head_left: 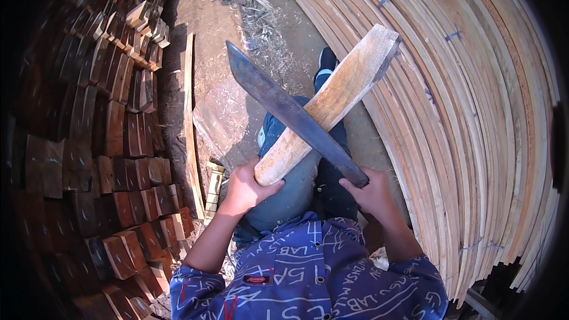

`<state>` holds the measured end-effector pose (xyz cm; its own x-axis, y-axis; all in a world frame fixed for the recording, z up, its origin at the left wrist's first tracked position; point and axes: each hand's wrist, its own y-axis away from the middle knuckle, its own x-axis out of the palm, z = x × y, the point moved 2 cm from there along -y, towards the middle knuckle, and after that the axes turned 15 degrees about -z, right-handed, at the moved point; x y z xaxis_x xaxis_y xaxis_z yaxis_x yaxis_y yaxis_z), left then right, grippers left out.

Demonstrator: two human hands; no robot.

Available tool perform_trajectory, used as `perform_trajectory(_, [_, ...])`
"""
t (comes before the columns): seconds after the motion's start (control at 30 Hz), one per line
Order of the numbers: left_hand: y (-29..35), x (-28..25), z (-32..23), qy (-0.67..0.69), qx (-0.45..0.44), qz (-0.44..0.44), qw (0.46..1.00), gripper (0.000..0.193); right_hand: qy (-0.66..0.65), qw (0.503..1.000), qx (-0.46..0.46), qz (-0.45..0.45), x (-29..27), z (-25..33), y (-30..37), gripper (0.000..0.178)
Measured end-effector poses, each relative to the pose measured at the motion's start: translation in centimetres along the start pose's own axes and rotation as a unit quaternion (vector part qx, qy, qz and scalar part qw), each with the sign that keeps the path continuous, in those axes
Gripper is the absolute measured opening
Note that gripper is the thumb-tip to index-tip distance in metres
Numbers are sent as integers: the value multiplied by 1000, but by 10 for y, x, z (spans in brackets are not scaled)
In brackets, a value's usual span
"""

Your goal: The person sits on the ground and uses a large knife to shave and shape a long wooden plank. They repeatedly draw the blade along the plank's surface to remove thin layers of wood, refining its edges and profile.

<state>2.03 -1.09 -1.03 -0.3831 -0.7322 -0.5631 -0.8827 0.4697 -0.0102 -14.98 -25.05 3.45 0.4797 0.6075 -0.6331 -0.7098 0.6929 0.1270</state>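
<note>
My left hand [248,187] is closed round the near end of a pale wooden billet [351,82], which slants up and away to the right over my legs. Its far end is broad and cut off square, with a darker side face. In my right hand [371,192] is a machete [265,90] with a dark, worn blade. The blade points up to the left and crosses over the billet, so the two form an X. Whether the blade touches the wood there I cannot tell. My right fingers hide most of the machete's handle.
Stacked dark wood blocks [127,204] rise along the left. Long pale planks [456,124], tied with blue strips, fill the right. A thin wooden strip [189,118] and a small yellowish wood piece [213,188] lie at left. Wood shavings [261,21] litter the ground ahead.
</note>
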Motion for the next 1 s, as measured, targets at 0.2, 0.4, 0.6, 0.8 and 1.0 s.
perform_trajectory(0.2, [-3, -3, -10, -23, -10, 9, 1000, 51, -7, 998, 17, -53, 8, -16, -1, 27])
perform_trajectory(0.4, [-3, 2, 3, 20, -9, 27, 999, 51, 62, 996, -66, -12, 0, 1, -7, 27])
perform_trajectory(0.6, [-7, 0, 7, 41, -28, 61, 997, 48, -49, 995, 37, -83, -2, 7, -28, 26])
perform_trajectory(0.8, [-12, -5, 12, 70, -41, 128, 988, 47, 15, 996, -61, -66, -4, 2, -18, 28])
perform_trajectory(1.0, [-18, -5, 5, 44, -62, 187, 979, 48, -64, 992, 44, -101, -5, 10, -36, 25])
